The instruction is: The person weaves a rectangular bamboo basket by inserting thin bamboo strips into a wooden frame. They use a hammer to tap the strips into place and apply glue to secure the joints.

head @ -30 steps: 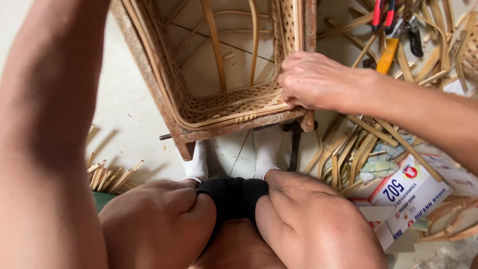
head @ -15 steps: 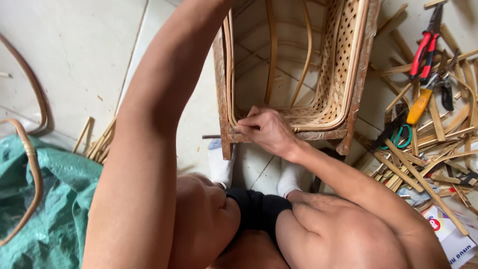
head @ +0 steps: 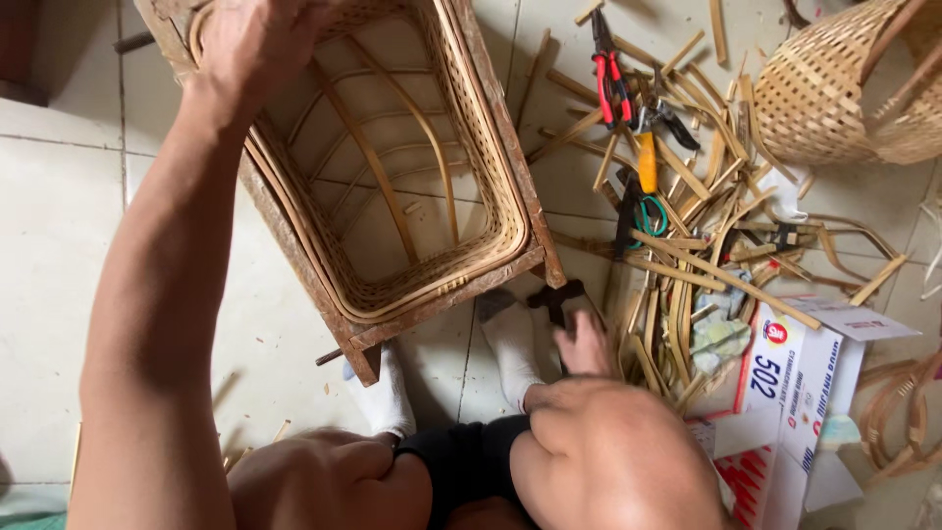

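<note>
Gripping the far rim of the half-woven basket [head: 392,177] on the floor, the left hand [head: 250,39] has its fingers curled over it, walls low and ribs bare, while the right hand [head: 584,344] rests loosely by scattered strips [head: 687,255], fingers unclear.

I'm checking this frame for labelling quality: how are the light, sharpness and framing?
Head view: soft, even daylight with faint shadows and no glare; the woven frame and scattered strips are sharp; the left hand is cut by the top edge; the right hand is partly hidden behind the knee.

White-and-red flat cardboard box [head: 785,393] on floor, lower right
</note>
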